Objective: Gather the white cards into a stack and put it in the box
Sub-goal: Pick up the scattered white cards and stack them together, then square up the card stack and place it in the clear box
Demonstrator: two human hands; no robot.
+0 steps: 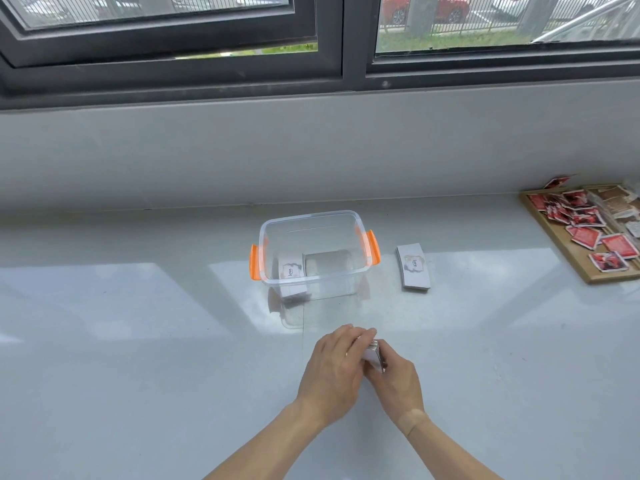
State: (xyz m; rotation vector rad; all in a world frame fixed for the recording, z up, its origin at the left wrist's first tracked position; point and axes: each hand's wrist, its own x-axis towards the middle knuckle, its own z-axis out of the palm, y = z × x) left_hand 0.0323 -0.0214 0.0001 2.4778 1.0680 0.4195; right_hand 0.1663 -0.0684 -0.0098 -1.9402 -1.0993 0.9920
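On the worktop (pixel 138 341) before the clear box (pixel 313 251) | both hands' fingers (pixel 349 336) clasp a white card stack (pixel 374 355), squaring it | next: lift it over the rim, beside the stack inside (pixel 291 273) | another stack (pixel 412 268) waits right.

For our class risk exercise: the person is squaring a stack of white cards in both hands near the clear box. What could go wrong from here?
1. The held stack is pinched only at its edges by the left hand and right hand; cards might slip and scatter.
2. Another stack lies outside the box and could be forgotten.
3. The red cards nearby might get mixed in.
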